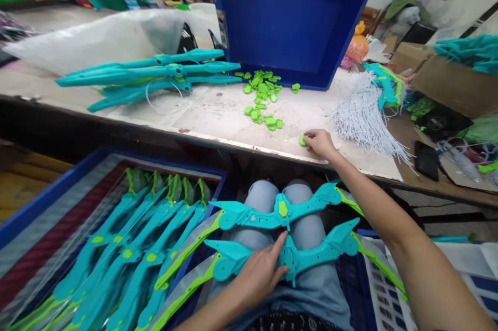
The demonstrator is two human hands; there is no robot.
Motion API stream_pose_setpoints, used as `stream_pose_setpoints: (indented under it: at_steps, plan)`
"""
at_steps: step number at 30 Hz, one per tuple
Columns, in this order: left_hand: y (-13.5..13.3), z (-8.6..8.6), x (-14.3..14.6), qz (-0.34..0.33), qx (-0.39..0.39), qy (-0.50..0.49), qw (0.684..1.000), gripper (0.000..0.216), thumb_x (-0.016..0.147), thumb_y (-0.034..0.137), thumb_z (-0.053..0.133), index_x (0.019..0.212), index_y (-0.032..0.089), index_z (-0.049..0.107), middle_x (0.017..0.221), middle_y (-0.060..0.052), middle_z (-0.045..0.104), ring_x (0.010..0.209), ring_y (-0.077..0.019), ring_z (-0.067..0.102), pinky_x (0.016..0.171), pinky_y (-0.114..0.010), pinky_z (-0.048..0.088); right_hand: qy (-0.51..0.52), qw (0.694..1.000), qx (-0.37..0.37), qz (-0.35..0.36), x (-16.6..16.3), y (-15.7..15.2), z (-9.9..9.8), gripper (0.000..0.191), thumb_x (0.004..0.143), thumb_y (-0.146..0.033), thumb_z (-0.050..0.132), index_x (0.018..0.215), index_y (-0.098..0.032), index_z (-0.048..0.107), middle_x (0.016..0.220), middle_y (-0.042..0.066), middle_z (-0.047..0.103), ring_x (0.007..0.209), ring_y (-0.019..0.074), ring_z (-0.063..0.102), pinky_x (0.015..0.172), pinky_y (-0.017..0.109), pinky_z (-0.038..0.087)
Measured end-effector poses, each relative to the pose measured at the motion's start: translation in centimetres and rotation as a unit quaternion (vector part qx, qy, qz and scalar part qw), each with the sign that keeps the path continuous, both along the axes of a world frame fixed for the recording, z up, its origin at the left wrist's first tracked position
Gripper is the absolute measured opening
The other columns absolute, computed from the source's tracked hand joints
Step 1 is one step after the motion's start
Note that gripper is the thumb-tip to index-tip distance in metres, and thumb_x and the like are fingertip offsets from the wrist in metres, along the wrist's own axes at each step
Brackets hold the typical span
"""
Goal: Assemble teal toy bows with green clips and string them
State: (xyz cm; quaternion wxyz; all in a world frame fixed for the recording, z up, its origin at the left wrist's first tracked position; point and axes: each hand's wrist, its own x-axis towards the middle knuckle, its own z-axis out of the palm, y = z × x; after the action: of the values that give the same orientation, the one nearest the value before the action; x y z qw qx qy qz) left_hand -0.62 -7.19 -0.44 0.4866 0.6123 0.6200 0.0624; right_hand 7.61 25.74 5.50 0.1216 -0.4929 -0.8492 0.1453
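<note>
Two teal plastic toy bows with lime green tips lie across my lap. The upper toy bow has a lime green piece in its middle. On the lower toy bow the middle is teal. My left hand is closed over this lower bow just left of its centre, index finger and thumb toward the middle; its other fingers are partly hidden. Near the table's front edge, my right hand pinches a small lime green plastic piece at the tabletop.
A pile of lime green pieces lies before a tilted blue crate. Teal parts are stacked at left, white strings at right. Several finished-looking bows fill a blue crate at my left.
</note>
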Motion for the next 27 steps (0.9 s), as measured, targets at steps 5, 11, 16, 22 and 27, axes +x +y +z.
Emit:
stream_pose_setpoints:
  at_steps: [5, 11, 16, 22, 27]
  plan:
    - [2.0, -1.7, -0.1, 0.021, -0.040, -0.044, 0.998, 0.071, 0.086, 0.033, 0.048, 0.148, 0.009, 0.024, 0.122, -0.018, 0.062, 0.109, -0.0304, 0.059, 0.093, -0.040, 0.044, 0.022, 0.997, 0.076, 0.014, 3.0, -1.3, -0.3, 0.028, 0.083, -0.028, 0.061, 0.106, -0.014, 0.070, 0.108, 0.012, 0.069, 0.097, 0.0225, 0.064, 0.087, 0.033, 0.047]
    - [3.1, -2.6, -0.7, 0.041, -0.024, -0.162, 0.986, 0.047, 0.079, 0.038, 0.054, 0.120, 0.014, 0.054, 0.102, -0.007, 0.066, 0.091, -0.0227, 0.059, 0.081, -0.032, 0.047, -0.012, 0.990, 0.126, 0.063, 2.2, -2.2, -1.2, 0.026, 0.085, -0.037, 0.061, 0.099, -0.018, 0.072, 0.106, 0.011, 0.069, 0.102, 0.0287, 0.054, 0.090, 0.042, 0.039]
    - [3.6, -1.9, -1.2, 0.049, -0.045, -0.226, 0.972, 0.034, 0.080, 0.044, 0.053, 0.097, 0.017, 0.062, 0.094, -0.005, 0.066, 0.087, -0.0213, 0.057, 0.077, -0.029, 0.045, -0.020, 0.991, 0.131, 0.026, 1.4, -3.8, -0.4, 0.027, 0.087, -0.035, 0.056, 0.099, -0.014, 0.069, 0.103, 0.014, 0.068, 0.105, 0.0319, 0.051, 0.089, 0.045, 0.037]
    - [3.8, -2.2, -1.8, 0.088, -0.104, -0.258, 0.956, 0.035, 0.077, 0.048, 0.058, 0.094, 0.018, 0.065, 0.087, -0.002, 0.066, 0.081, -0.0191, 0.056, 0.071, -0.025, 0.042, 0.094, 0.953, 0.040, 0.285, 7.0, -16.3, -2.1, 0.027, 0.091, -0.042, 0.053, 0.104, -0.023, 0.067, 0.106, 0.006, 0.070, 0.102, 0.0241, 0.057, 0.089, 0.041, 0.042]
    - [4.1, -2.8, -1.7, 0.097, -0.143, -0.290, 0.941, 0.037, 0.073, 0.050, 0.060, 0.087, 0.016, 0.062, 0.075, 0.000, 0.059, 0.070, -0.0147, 0.049, 0.066, -0.024, 0.039, 0.089, 0.942, 0.060, 0.318, 11.7, -26.6, -6.6, 0.023, 0.092, -0.032, 0.055, 0.108, -0.021, 0.067, 0.109, 0.008, 0.071, 0.100, 0.0235, 0.057, 0.081, 0.039, 0.045]
